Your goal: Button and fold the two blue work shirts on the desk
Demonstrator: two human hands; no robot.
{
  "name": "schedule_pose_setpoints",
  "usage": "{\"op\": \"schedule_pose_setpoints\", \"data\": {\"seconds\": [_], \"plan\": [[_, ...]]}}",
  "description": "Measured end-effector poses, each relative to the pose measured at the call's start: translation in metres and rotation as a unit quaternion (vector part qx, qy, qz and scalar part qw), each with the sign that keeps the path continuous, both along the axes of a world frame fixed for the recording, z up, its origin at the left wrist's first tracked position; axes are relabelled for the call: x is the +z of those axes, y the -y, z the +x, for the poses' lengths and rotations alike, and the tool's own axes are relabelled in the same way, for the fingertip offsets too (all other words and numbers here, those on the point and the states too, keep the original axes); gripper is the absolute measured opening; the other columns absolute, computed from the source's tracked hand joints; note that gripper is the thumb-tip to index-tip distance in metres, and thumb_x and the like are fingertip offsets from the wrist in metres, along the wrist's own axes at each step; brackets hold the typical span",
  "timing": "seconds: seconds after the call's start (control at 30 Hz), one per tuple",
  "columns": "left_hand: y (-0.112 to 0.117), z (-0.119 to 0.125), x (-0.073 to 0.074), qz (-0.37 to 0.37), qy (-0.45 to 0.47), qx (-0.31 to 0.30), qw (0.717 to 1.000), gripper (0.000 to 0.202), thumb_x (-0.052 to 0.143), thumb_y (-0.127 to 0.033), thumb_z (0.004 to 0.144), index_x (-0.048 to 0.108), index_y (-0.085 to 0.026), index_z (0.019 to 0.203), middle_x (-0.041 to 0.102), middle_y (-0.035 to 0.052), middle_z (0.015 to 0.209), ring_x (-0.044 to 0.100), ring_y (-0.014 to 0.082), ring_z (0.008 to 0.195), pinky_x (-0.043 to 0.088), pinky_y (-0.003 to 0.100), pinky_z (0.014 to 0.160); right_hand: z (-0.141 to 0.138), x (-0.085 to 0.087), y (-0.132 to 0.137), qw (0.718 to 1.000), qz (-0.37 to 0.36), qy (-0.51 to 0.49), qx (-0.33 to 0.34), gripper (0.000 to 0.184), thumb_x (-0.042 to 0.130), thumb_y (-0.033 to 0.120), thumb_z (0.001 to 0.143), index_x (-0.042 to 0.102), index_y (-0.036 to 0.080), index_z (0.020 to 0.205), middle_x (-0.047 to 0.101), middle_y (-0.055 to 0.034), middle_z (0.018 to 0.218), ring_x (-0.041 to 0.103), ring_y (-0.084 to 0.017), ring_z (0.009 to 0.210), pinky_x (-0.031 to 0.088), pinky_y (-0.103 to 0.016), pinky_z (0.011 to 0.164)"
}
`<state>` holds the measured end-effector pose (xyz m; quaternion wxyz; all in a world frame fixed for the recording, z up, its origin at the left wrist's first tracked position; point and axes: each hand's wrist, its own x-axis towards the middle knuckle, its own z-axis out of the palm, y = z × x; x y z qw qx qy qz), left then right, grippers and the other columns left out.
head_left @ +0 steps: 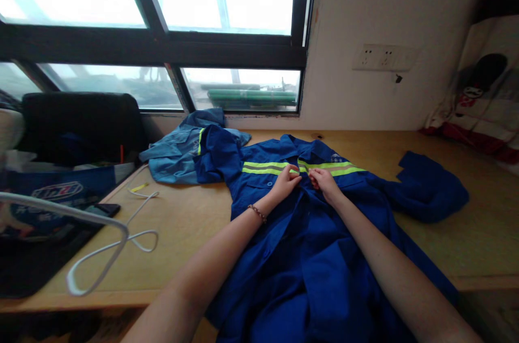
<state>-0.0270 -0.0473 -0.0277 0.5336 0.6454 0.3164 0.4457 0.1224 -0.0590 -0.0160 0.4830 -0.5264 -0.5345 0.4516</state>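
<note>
my left hand (287, 179) is at the front opening of the blue work garment (302, 235), thumb and fingertips drawn together in a small pinch on the cloth edge beside the yellow-and-silver stripe (343, 169). my right hand (323, 180) faces it across that opening, fingers curled in and thumb pressed against them, nipping the other edge; i cannot tell whether a button sits between my fingertips. the two pinches are near each other but apart. the garment lies front up on the wooden table (194, 240), collar away from me, its lower part spreading toward me between my forearms. a beaded bracelet (257, 213) circles my left wrist, over the garment. a light blue shirt (174, 151) lies partly under the garment's sleeve on my left, and a white cable (81, 213) loops left of the garment.
</note>
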Motion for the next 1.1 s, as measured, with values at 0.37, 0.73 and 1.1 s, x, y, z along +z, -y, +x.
{"op": "schedule_pose_setpoints", "data": {"seconds": [0.37,0.73,1.1], "plan": [[-0.072,-0.018,-0.005,0.168,-0.156,0.039,0.972,0.051,0.052,-0.007,0.065,0.041,-0.015,0.115,0.062,0.0093,0.094,0.057,0.0189,0.091,0.041,0.033,0.083,-0.023,0.016,0.031,0.957,0.099,0.270,-0.030,0.022,0.048,0.038,0.076,0.055,0.018,0.069,0.057,-0.0007,0.055,0.052,-0.013,0.049,0.036,-0.022,0.047],[-0.067,-0.026,0.006,0.196,-0.198,0.096,0.955,0.047,0.051,-0.006,0.066,0.047,-0.014,0.112,0.060,0.0117,0.103,0.055,0.0213,0.098,0.040,0.034,0.087,-0.036,0.005,0.059,0.889,0.137,0.434,0.041,0.027,0.046,0.044,0.079,0.056,0.022,0.066,0.060,-0.0005,0.057,0.055,-0.014,0.054,0.029,-0.022,0.048],[0.016,-0.047,0.016,0.239,-0.248,0.077,0.936,0.034,0.051,-0.015,0.072,0.056,-0.021,0.105,0.060,0.0064,0.101,0.054,0.0196,0.095,0.040,0.033,0.087,-0.043,0.005,0.035,0.933,0.225,0.281,-0.030,0.020,0.045,0.028,0.080,0.059,0.018,0.090,0.061,-0.0066,0.088,0.056,-0.016,0.081,0.041,-0.026,0.071]]}}
